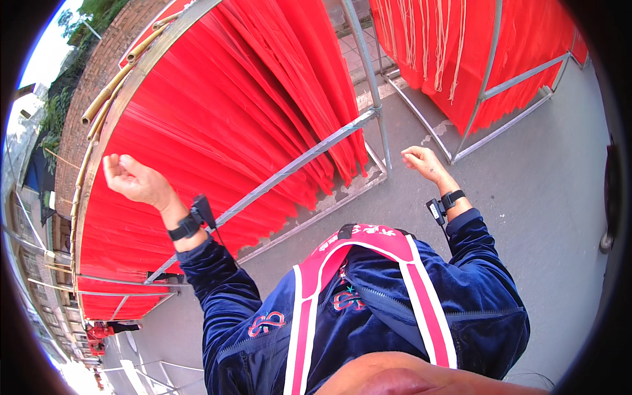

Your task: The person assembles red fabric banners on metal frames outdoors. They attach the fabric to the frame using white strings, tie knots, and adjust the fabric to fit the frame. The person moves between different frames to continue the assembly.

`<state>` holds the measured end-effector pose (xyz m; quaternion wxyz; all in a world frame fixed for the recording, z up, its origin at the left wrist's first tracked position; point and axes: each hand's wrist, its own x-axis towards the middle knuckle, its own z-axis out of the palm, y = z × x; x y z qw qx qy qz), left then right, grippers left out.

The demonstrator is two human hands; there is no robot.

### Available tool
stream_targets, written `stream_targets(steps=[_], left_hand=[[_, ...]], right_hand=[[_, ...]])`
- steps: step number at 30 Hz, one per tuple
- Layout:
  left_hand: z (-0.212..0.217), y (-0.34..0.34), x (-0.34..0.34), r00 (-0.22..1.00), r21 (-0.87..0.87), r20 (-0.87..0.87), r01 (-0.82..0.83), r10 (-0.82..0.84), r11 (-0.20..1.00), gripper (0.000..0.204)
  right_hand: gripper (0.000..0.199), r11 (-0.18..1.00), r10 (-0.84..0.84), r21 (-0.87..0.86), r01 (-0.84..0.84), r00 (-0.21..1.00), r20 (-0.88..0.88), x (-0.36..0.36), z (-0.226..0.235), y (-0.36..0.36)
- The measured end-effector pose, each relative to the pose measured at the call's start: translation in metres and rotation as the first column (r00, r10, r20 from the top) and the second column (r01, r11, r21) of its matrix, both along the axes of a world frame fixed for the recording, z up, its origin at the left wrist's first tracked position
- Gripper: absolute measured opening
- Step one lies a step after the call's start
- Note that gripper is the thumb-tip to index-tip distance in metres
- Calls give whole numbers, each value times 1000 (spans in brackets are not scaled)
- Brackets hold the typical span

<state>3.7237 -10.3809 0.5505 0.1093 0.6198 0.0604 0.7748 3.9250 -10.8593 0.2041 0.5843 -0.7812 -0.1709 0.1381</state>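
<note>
Long red sheets [217, 118] of cloth or paper hang in dense folds from a metal frame on my left. My left hand [137, 184] is raised in front of them, fingers curled in, and nothing shows in it. Whether it touches the sheets cannot be made out. Over the grey ground, my right hand [424, 163] is held apart from the racks with its fingers bent together and nothing visible sticking out. A black strap with a small device [203, 210] circles my left wrist, and a similar strap [451, 199] is on the right.
A second rack [507, 85] of red sheets, with pale strings [438, 39] hanging over them, stands ahead to the right. Bamboo poles [112, 95] lie along the first rack's top. Its metal rail [296, 164] slants across before me. Far left, a person in red [99, 331] is partly visible.
</note>
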Motion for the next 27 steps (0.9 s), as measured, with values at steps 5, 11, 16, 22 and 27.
stream_targets(steps=[5,11,16,22,27], left_hand=[[-116,-53,68,807,-318,-401,321,-433,892,23],[-144,-94,146,576,-224,-685,416,-446,881,28],[-112,-85,203,624,48,-743,408,-241,912,28],[-36,-49,273,759,362,-651,288,20,886,29],[-21,-26,301,710,423,-683,194,170,885,29]], right_hand=[[25,993,-93,73,94,996,-14,-12,-28,-48],[20,986,-145,62,153,983,-110,-26,-44,-84],[23,971,-221,64,231,966,-131,-32,-50,-108],[24,986,-166,9,167,981,-98,-15,-21,-88],[23,998,-33,52,27,992,124,28,43,-37]])
